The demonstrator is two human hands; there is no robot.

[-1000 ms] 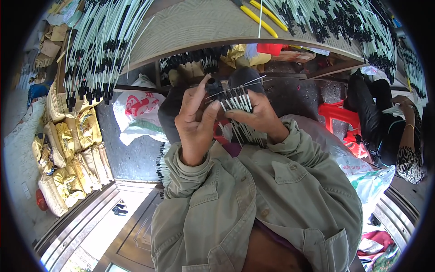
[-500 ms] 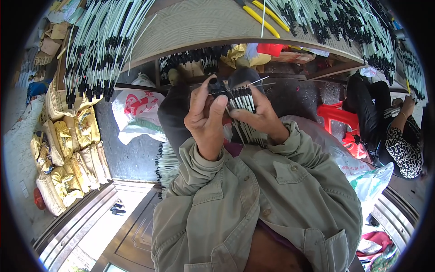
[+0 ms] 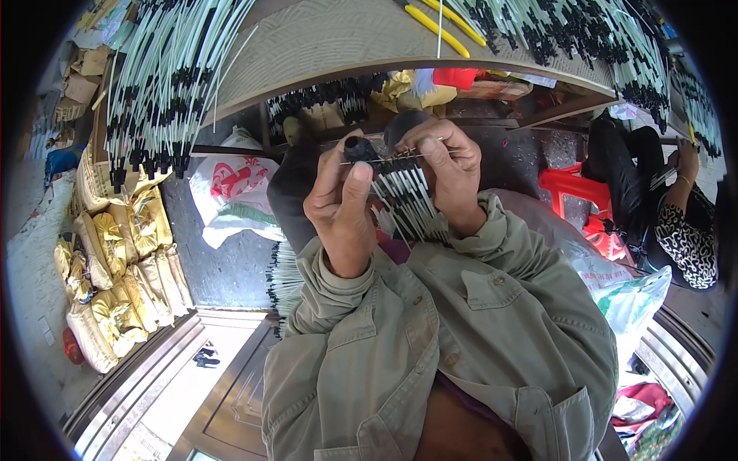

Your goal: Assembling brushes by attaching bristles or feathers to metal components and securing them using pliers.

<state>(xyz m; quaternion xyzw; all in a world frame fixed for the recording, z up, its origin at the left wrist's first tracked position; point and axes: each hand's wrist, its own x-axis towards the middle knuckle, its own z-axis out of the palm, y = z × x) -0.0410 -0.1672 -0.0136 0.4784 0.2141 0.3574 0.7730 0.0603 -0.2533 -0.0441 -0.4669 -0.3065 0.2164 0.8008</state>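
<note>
Hands point(image 3: 342, 215), left point(image 3: 342, 215) gripping a black cylinder point(image 3: 360, 148), right point(image 3: 455, 178) pinching a thin wire point(image 3: 396, 158), pale rods point(image 3: 411, 203) between

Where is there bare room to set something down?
Bare: the middle of the tabletop, between the left rod bundle and yellow-handled tool; and grey floor between the yellow sacks and white bag. Crowded: the tabletop's right end, under a rod heap, and between left hand and right hand, filled by thin rods.

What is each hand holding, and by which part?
The left hand holds the black piece by its side, below its round end; the right hand pinches the wire near its right end. What holds the rods cannot be told.
</note>
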